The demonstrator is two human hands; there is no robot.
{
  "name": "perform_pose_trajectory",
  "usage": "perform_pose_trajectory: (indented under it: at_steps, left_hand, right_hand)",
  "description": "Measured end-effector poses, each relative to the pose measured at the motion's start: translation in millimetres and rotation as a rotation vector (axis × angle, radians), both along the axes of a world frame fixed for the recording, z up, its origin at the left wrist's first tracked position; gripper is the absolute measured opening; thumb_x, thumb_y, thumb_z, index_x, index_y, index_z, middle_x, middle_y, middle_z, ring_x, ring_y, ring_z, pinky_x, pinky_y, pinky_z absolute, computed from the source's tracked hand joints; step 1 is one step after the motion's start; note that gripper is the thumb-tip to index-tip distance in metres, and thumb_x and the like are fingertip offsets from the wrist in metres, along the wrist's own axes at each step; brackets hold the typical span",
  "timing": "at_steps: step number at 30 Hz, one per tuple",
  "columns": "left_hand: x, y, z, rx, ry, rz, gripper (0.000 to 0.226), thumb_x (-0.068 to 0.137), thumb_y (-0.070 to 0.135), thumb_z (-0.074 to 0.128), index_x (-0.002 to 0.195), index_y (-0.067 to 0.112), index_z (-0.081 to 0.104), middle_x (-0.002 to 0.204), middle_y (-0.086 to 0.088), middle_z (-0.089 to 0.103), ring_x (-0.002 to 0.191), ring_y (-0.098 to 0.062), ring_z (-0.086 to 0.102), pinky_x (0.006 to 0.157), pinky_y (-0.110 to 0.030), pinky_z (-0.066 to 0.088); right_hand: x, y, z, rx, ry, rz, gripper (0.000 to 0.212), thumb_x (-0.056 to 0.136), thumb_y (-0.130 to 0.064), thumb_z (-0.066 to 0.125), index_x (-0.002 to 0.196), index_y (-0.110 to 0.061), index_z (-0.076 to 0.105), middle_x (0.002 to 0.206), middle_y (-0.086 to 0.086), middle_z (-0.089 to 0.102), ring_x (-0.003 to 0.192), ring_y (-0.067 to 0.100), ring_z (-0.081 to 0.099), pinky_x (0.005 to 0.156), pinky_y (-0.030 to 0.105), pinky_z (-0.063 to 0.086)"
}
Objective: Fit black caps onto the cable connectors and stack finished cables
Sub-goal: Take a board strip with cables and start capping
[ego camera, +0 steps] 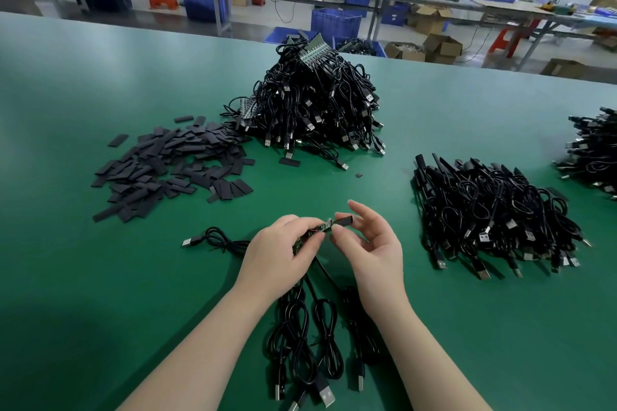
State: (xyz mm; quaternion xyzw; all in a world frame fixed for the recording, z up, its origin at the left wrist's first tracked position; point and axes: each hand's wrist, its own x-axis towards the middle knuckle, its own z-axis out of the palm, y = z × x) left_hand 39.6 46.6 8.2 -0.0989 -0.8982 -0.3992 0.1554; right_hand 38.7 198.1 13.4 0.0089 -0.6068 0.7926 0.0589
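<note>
My left hand gripped the connector board near me above the tabletop, while my right hand pinched a black cap at its tip. Capping had begun; next, I judged, came sliding it fully on.

Two bare forearms, no sleeves in view, left hand and right hand without gloves, rings or watch, short unpainted nails
</note>
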Motion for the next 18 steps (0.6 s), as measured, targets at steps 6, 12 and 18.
perform_pose_trajectory:
  at_steps: [6,12,18]
  left_hand:
    - [-1.1,-0.9,-0.9,0.026,0.011,-0.009,0.023,0.093,0.039,0.058,0.111,0.031,0.069,0.091,0.02,0.061,0.079,0.006,0.054,0.067,-0.016,0.043]
    - [-1.2,-1.7,-1.3,0.026,-0.008,0.014,0.024,0.092,0.038,0.06,0.115,0.033,0.068,0.087,0.029,0.055,0.074,0.016,0.049,0.062,-0.005,0.036]
    - [-1.7,-1.2,-0.6,0.007,0.009,0.004,0.021,0.092,0.034,0.063,0.111,0.031,0.07,0.075,0.027,0.05,0.072,0.013,0.049,0.059,-0.006,0.032]
  right_hand:
    - [-3.2,1.7,0.3,-0.09,-0.069,0.033,0.03,0.087,-0.001,0.07,0.098,-0.027,0.079,0.1,0.007,0.076,0.097,0.017,0.071,0.082,0.024,0.056]
    - [-4.1,6.2,1.9,-0.119,-0.037,-0.053,0.027,0.088,0.0,0.069,0.097,-0.023,0.079,0.09,0.008,0.075,0.09,0.022,0.073,0.079,0.025,0.057]
    - [-2.0,4.1,2.3,-0.091,-0.015,-0.058,0.028,0.088,0.001,0.07,0.094,-0.025,0.078,0.09,0.009,0.075,0.092,0.022,0.073,0.079,0.026,0.057]
